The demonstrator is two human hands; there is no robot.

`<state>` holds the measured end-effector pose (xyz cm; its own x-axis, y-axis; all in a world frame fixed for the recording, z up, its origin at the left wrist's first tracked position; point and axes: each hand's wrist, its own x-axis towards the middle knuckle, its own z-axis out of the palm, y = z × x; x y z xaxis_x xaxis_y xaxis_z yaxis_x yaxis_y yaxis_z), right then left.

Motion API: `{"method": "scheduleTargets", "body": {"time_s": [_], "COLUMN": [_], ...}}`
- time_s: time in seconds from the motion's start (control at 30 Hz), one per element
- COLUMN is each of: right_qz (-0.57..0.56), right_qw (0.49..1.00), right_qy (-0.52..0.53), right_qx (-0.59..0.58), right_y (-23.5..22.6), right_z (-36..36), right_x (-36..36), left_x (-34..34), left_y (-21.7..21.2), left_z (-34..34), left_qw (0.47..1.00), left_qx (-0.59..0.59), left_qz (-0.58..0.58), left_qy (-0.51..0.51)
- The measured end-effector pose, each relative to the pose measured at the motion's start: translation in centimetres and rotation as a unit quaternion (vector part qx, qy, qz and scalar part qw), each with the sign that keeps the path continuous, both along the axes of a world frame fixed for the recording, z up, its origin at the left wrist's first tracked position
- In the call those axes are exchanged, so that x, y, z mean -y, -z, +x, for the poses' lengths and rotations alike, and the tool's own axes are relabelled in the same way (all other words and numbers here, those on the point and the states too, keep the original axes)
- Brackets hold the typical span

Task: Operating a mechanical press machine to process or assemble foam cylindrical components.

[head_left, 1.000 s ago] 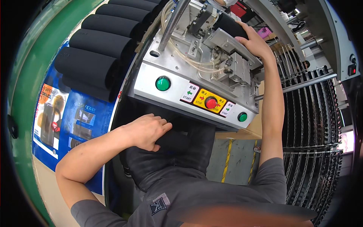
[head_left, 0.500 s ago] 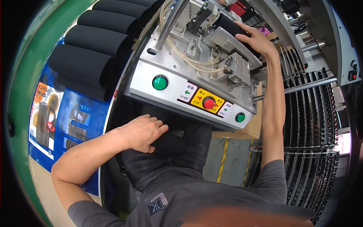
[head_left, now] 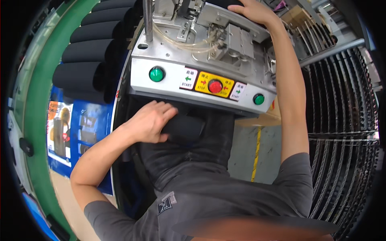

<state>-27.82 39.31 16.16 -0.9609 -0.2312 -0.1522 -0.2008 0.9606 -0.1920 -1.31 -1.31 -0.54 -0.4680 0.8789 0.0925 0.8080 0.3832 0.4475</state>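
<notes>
A silver machine (head_left: pixel 209 64) is set in front of the lap, its top cut off by the upper edge of the view; a tall rack of dark, curved bars (head_left: pixel 341 108) is seen at the far right; a row of black cylinders (head_left: pixel 86 52) is laid out to the left of the machine, with a blue printed panel (head_left: pixel 78 150) beneath the nearest of them; the left hand (head_left: pixel 150 122) is curled, fingers and thumb bent, around the left end of a black cylindrical piece (head_left: pixel 187 127), which is held above the dark trousers, just below the machine's front edge; the right hand (head_left: pixel 255 12) is reached over the top of the machine, its thumb laid against a dark part (head_left: pixel 223 2) there; its fingers are partly cut off, so whether that part is gripped or only touched cannot be told; on the front panel a red button (head_left: pixel 215 86) is flanked by two green buttons (head_left: pixel 157 74), all three untouched by either hand.
</notes>
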Motion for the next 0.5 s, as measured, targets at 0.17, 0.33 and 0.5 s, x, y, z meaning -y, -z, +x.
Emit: {"method": "scheduleTargets", "body": {"time_s": [0.17,0.33,0.5], "right_qz": [0.048,-0.192,-0.322], "right_qw": [0.994,0.835,0.739], "right_qy": [0.092,0.006,0.068], "right_qx": [0.045,-0.516,-0.588], "right_y": [2.0,10.8,17.9], "right_z": [4.2,20.9,28.1], "right_x": [-1.1,-0.8,0.1], "left_x": [0.2,1.8,2.4], "left_y": [-2.1,-2.0,-0.7], "left_z": [1.9,1.9,0.8], "left_qw": [0.982,0.967,0.971], "left_qx": [-0.119,-0.120,-0.106], "left_qz": [0.054,0.042,0.030], "left_qy": [-0.135,-0.220,-0.211]}}
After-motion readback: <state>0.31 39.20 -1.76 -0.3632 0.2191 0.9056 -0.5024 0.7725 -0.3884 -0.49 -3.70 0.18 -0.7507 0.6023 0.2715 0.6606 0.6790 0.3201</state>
